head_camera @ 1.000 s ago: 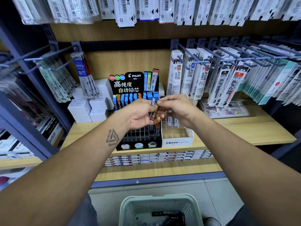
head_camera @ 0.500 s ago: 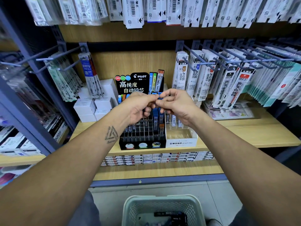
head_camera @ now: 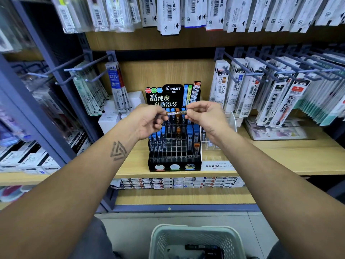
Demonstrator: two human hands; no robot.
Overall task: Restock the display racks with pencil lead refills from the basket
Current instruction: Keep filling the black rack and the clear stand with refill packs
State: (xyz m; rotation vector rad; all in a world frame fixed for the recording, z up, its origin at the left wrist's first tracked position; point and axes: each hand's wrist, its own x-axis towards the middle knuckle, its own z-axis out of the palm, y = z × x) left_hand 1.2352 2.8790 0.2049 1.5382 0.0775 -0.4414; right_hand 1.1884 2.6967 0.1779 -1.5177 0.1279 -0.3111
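Observation:
A slim lead refill tube (head_camera: 176,113) with an orange end lies level between my hands, above the rack. My left hand (head_camera: 149,122) pinches its left end and my right hand (head_camera: 203,116) pinches its right end. Below them stands the black Pilot display rack (head_camera: 174,165) on the wooden shelf, with blue-capped and orange-capped tubes in its upper rows and several bare slots in the front rows. The pale mesh basket (head_camera: 197,238) sits on the floor at the bottom, with dark packs inside.
A clear Mono display box (head_camera: 218,165) stands right of the rack. White boxes (head_camera: 110,120) sit to its left. Hooks with hanging refill packs (head_camera: 280,98) jut out at right and left. Small boxes line the shelf below (head_camera: 179,182).
Both hands have risen from in front of the rack's middle to its top rows. The tube has turned from upright to level, held at both ends.

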